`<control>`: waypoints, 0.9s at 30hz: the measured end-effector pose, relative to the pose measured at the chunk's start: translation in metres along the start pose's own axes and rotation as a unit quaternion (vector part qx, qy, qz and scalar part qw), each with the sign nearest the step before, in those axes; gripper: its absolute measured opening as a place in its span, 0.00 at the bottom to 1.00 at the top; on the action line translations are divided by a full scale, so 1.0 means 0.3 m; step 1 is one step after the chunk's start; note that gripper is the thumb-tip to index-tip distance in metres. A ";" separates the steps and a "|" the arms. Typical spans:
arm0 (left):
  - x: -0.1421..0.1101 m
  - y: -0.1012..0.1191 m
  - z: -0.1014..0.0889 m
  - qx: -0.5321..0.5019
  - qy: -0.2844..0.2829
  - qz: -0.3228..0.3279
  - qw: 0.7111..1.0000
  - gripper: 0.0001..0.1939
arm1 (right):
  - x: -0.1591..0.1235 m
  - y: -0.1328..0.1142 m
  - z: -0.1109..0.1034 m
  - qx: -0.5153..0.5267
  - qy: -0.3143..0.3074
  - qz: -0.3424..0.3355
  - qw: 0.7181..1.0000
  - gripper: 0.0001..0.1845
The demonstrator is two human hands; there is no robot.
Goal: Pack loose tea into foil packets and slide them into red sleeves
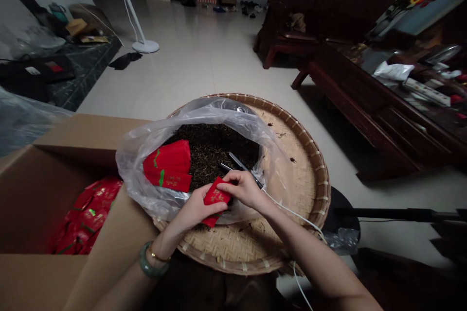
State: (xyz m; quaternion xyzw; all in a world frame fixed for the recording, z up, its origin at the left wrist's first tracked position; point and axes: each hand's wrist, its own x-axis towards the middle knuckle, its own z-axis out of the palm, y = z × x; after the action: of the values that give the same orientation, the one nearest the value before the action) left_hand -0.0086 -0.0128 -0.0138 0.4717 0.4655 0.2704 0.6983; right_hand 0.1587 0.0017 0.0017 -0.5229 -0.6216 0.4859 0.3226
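Between both hands is a small red packet (218,196) with gold print. My left hand (200,208) is closed around its lower part, thumb across the front. At its top edge my right hand (243,188) pinches with thumb and fingertips. Behind them a clear plastic bag (131,155) lies open, holding dark loose tea leaves (215,148). A fanned stack of flat red packets (170,165) rests on the leaves at the left. Close by my right hand, a black and silver tong-like tool (241,163) with a white cord lies on the leaves, partly hidden.
The bag sits in a round woven bamboo tray (302,165) with scattered leaf bits. At left stands an open cardboard box (120,233) with many red packets (93,209) inside. A white cord (295,216) crosses the tray's right side. Dark wooden furniture (365,92) stands at right.
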 end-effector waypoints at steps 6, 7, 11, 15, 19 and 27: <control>0.010 0.013 0.007 -0.115 -0.003 -0.087 0.990 0.25 | 0.032 0.034 -0.055 -0.130 0.077 -0.038 0.988 0.12; 0.011 0.014 0.009 -0.132 0.011 -0.086 0.987 0.26 | 0.036 0.048 -0.068 -0.200 0.102 -0.052 0.973 0.13; 0.010 0.010 0.010 -0.164 0.038 -0.093 0.981 0.27 | 0.043 0.110 -0.080 -0.433 0.070 -0.033 0.898 0.29; 0.007 0.000 0.004 -0.170 0.037 -0.088 0.981 0.27 | 0.058 0.144 -0.077 -0.454 0.051 0.009 0.889 0.32; 0.006 0.000 -0.005 -0.159 0.058 -0.085 0.982 0.25 | 0.065 0.117 -0.150 -0.288 0.088 0.021 0.953 0.30; 0.020 -0.017 0.006 -0.115 0.063 -0.070 0.989 0.23 | -0.007 -0.019 -0.196 -0.070 -0.091 0.033 0.993 0.27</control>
State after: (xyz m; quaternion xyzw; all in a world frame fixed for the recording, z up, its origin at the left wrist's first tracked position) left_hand -0.0047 -0.0108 -0.0207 0.3360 0.5065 0.3021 0.7344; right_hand 0.2107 0.0154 0.0261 -0.5180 -0.6632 0.4975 0.2107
